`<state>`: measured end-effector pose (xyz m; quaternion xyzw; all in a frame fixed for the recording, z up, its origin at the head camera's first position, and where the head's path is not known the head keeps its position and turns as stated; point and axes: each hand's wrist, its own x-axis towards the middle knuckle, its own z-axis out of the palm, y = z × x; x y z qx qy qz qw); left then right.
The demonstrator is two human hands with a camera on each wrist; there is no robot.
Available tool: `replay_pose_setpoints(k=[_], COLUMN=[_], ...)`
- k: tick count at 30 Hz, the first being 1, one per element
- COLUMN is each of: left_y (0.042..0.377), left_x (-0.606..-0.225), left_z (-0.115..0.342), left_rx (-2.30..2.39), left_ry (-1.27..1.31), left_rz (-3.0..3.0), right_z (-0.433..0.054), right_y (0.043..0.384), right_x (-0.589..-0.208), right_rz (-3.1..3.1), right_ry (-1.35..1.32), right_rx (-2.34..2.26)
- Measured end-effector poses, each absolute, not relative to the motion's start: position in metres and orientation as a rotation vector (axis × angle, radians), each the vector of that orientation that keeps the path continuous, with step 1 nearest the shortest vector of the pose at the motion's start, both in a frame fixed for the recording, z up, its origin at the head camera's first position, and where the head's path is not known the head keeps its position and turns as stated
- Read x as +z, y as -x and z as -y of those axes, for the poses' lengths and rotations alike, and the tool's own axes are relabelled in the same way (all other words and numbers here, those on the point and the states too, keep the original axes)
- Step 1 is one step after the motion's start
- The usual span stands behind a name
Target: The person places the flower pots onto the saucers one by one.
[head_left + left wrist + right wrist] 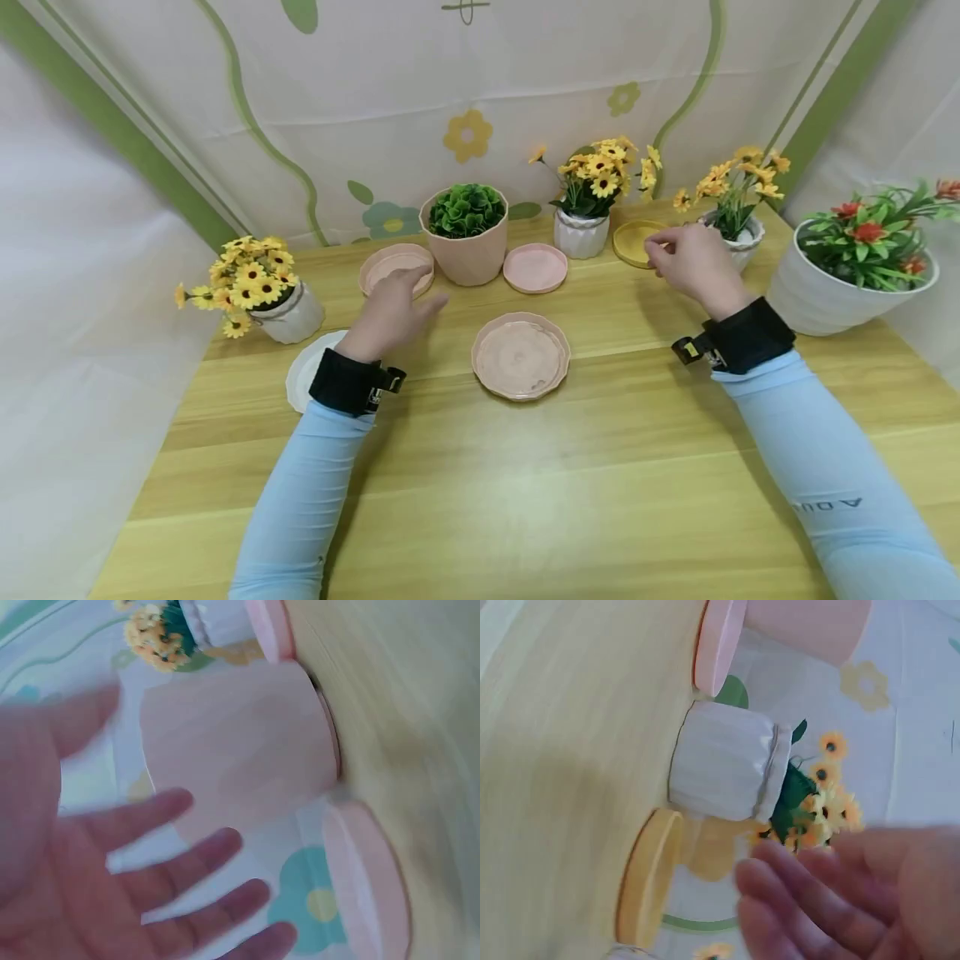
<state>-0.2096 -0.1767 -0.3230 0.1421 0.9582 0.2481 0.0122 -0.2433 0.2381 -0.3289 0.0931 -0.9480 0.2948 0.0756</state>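
My left hand [390, 312] hovers with fingers spread near a pink pot [468, 250] that holds a round green plant [467, 211]. Behind that hand, partly covered by it, lies a pale pink saucer [390, 257]. In the left wrist view the fingers [217, 847] point toward the pot's side and hold nothing. On the right, my right hand [693, 262] is beside a yellow saucer [632, 243], its fingers loosely bent and holding nothing in the right wrist view. Near it stands a white pot [581, 233] of yellow flowers [602, 171].
A larger pink saucer [521, 357] lies mid-table, a small pink one [536, 268] behind it. A white saucer [303, 371] is under the left wrist. White flower pots stand at left [288, 315] and behind the right hand [750, 237]; a big white pot [825, 287] stands at far right.
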Motion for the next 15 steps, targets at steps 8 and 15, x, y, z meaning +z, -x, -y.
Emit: replay_pose_setpoints(k=[8,15], left_y=[0.214,0.213], left_x=[-0.325,-0.326], left_z=[0.18,0.18], left_rx=[1.144,1.021], left_ry=[-0.357,-0.249], left_rz=[-2.981,-2.955], right_z=[-0.26,-0.256], right_y=[0.263,0.283], right_x=[-0.349,-0.355], right_rz=[2.814,2.925], right_ry=[-0.005,-0.027], right_rx=[0.997,0.551])
